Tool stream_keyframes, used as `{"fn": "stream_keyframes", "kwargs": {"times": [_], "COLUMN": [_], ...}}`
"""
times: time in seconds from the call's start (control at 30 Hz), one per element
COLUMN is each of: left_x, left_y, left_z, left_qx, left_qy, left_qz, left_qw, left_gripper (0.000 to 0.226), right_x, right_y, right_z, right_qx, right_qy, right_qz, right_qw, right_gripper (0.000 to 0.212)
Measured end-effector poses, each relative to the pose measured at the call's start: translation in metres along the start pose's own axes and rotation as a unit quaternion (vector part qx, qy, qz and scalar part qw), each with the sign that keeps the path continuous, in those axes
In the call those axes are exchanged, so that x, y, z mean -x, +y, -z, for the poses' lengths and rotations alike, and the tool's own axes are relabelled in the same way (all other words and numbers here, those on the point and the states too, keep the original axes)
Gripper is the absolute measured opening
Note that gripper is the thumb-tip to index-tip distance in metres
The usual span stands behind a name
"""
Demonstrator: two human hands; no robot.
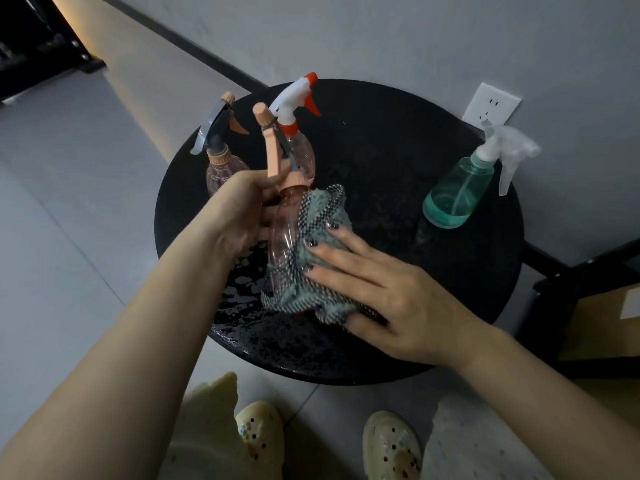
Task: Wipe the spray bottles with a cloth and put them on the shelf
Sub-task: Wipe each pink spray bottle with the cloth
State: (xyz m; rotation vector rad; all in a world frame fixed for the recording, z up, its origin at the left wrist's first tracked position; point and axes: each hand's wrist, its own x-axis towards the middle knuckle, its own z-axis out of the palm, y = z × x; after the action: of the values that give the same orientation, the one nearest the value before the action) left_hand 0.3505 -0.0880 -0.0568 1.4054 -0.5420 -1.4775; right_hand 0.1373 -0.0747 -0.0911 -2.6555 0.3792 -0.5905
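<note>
My left hand (pixel 239 209) grips the neck of a clear pink spray bottle (pixel 282 230) with a peach trigger head, holding it tilted above the round black table (pixel 398 161). My right hand (pixel 391 292) presses a grey-green cloth with a checked edge (pixel 311 271) against the bottle's right side, fingers nearly straight and thumb under the cloth. Behind stand a pink bottle with a black and peach head (pixel 221 168) and one with a white and red head (pixel 298 133). A green-tinted bottle with a clear head (pixel 460 192) stands at the right.
The table's front left is wet with droplets (pixel 249 306). A wall with a white socket (pixel 491 105) rises behind. A dark shelf frame (pixel 38 46) stands at the far left, and a black rack holding a cardboard box (pixel 602 320) at the right. My feet are below.
</note>
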Motion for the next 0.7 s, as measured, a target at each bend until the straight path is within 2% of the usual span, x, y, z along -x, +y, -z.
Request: {"fn": "stream_keyframes", "kwargs": {"times": [0.13, 0.2, 0.27, 0.37, 0.43, 0.5, 0.63, 0.7], "left_x": [-0.004, -0.003, 0.0, 0.0, 0.001, 0.001, 0.001, 0.001], "left_y": [0.003, 0.001, -0.001, -0.006, -0.008, -0.008, -0.007, -0.008], "left_z": [0.005, 0.0, -0.006, -0.009, -0.01, -0.01, -0.01, -0.009], "left_qx": [0.051, 0.038, 0.011, -0.012, -0.035, -0.028, -0.008, 0.016], "left_qy": [0.01, -0.001, -0.005, -0.007, -0.006, -0.001, -0.002, -0.014], "left_qz": [-0.006, -0.005, 0.002, 0.006, 0.003, -0.005, -0.027, -0.033], "left_qw": [0.999, 0.999, 1.0, 1.0, 0.999, 1.0, 1.0, 0.999], "left_gripper": [0.022, 0.017, 0.016, 0.017, 0.02, 0.019, 0.015, 0.012], "right_x": [0.007, 0.003, -0.005, -0.02, -0.029, -0.032, -0.024, -0.019], "right_y": [-0.001, 0.0, 0.0, -0.001, 0.001, 0.003, 0.008, 0.011], "right_z": [0.001, 0.002, 0.002, 0.001, 0.0, -0.001, -0.003, -0.005], "right_qx": [0.055, 0.062, 0.036, -0.074, -0.189, -0.308, -0.429, -0.472], "right_qy": [-0.01, -0.002, 0.019, 0.049, 0.072, 0.089, 0.045, 0.032], "right_qz": [0.055, 0.045, -0.007, -0.138, -0.228, -0.294, -0.313, -0.306], "right_qw": [0.997, 0.997, 0.999, 0.986, 0.952, 0.9, 0.846, 0.826], "right_gripper": [0.043, 0.043, 0.044, 0.046, 0.046, 0.049, 0.048, 0.062]}}
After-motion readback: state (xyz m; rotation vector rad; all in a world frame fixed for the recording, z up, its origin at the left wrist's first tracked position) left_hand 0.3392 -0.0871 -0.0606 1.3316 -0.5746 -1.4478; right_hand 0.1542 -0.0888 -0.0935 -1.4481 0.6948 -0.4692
